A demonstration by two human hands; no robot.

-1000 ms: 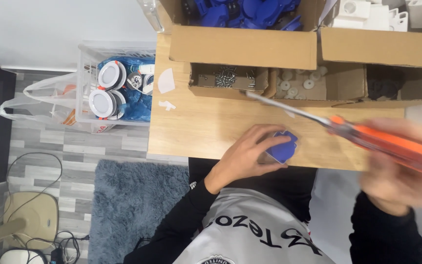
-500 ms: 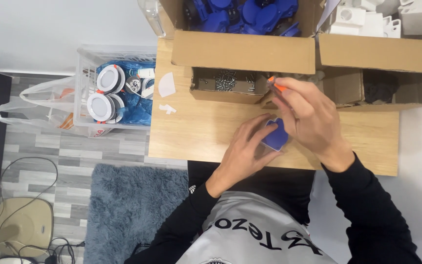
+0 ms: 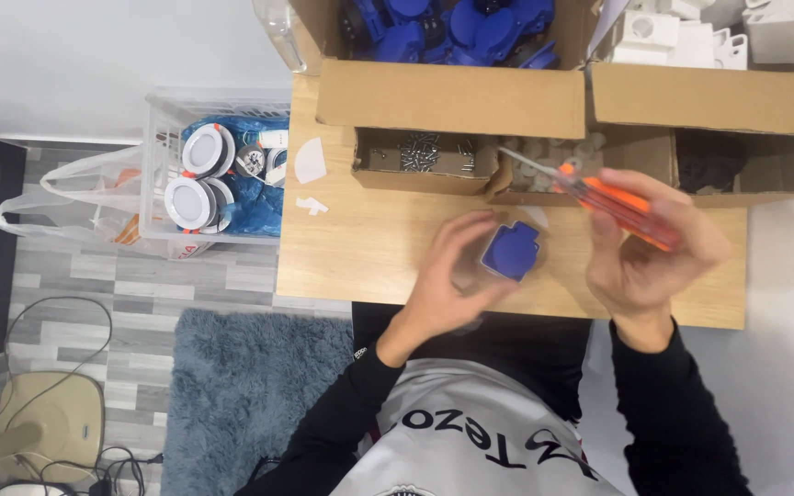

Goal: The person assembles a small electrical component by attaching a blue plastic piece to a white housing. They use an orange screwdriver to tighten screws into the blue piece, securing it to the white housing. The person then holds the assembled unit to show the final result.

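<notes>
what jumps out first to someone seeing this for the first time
The orange-handled screwdriver in the right hand stands out most, lying aslant above the wooden table. Beside it the left hand holds a small blue part. At the table's far edge, a cardboard box is heaped with more blue parts.

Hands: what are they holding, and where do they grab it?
Left hand grips the blue part by its sides. Right hand holds the screwdriver by its orange handle.

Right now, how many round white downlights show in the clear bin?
2 clearly: one downlight at the bin's upper left, another just below it. More may lie hidden under the blue plastic.
</notes>
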